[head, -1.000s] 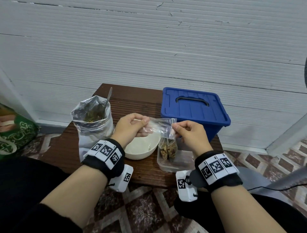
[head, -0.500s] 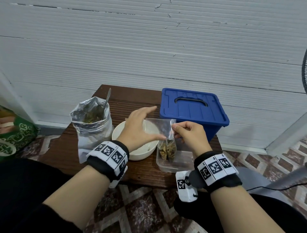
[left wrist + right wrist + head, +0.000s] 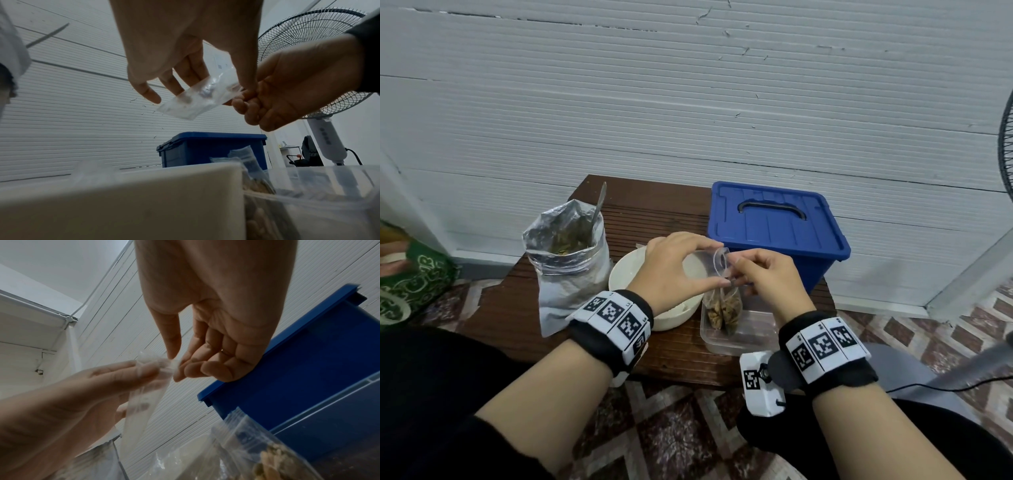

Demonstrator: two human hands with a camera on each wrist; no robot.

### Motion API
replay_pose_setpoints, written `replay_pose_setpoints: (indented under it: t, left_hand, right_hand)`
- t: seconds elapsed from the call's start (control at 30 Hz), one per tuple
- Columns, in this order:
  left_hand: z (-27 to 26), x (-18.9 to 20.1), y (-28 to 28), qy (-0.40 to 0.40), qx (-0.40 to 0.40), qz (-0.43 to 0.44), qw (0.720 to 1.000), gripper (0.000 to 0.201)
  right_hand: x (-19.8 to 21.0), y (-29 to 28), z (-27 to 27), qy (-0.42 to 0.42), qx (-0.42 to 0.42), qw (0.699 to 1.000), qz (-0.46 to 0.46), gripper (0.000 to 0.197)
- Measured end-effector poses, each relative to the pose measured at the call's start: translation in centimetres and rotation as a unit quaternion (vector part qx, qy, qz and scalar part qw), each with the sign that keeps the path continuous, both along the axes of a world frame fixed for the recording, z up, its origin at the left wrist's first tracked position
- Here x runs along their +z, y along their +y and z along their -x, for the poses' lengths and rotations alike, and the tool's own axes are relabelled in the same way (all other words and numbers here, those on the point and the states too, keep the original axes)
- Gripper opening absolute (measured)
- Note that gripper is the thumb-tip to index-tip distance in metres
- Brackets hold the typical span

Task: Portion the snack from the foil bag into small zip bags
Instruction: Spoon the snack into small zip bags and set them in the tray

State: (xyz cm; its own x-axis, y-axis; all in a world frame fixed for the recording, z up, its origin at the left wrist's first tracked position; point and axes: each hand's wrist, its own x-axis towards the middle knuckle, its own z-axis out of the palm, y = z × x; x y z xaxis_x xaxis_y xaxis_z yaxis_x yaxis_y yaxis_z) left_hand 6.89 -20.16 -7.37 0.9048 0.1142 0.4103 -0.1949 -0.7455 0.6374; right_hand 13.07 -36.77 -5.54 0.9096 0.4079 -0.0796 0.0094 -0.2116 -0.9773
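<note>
An empty clear zip bag (image 3: 717, 262) (image 3: 197, 99) (image 3: 144, 395) hangs above the white bowl (image 3: 625, 270), its mouth spread into a small opening. My left hand (image 3: 681, 270) grips the bag's left side between thumb and fingers. My right hand (image 3: 767, 277) pinches the right edge of the mouth (image 3: 174, 363). The open foil bag (image 3: 568, 260) stands at the left with snack inside and a spoon handle (image 3: 599, 202) sticking out. Filled zip bags (image 3: 724, 306) stand in a clear plastic tub (image 3: 753, 329).
A blue lidded box (image 3: 774, 226) sits at the table's back right. The small brown table (image 3: 654, 212) stands against a white ribbed wall. A standing fan (image 3: 320, 68) is at the right, a green bag (image 3: 410, 284) on the floor at left.
The left hand let go of the flat bag, spread over it, then took hold again. The bag's mouth, flat before, is now pulled open between both hands.
</note>
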Motion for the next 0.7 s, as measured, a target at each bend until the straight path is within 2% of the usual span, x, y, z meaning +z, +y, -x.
replay_pose_setpoints:
  t: [0.23, 0.5, 0.7]
  left_hand:
    - [0.1, 0.5, 0.6, -0.004, 0.021, 0.068, 0.997, 0.036]
    - [1.0, 2.7, 2.4, 0.012, 0.055, 0.104, 0.993, 0.041]
    - [2.4, 5.3, 4.4, -0.016, 0.072, 0.138, 0.988, 0.036]
  right_hand:
    - [0.2, 0.1, 0.0, -0.008, -0.012, 1.0, -0.006, 0.012]
    - [1.6, 1.9, 0.4, -0.023, 0.013, 1.0, -0.012, 0.012]
    - [3.0, 4.5, 0.7, -0.037, 0.036, 0.998, -0.025, 0.012]
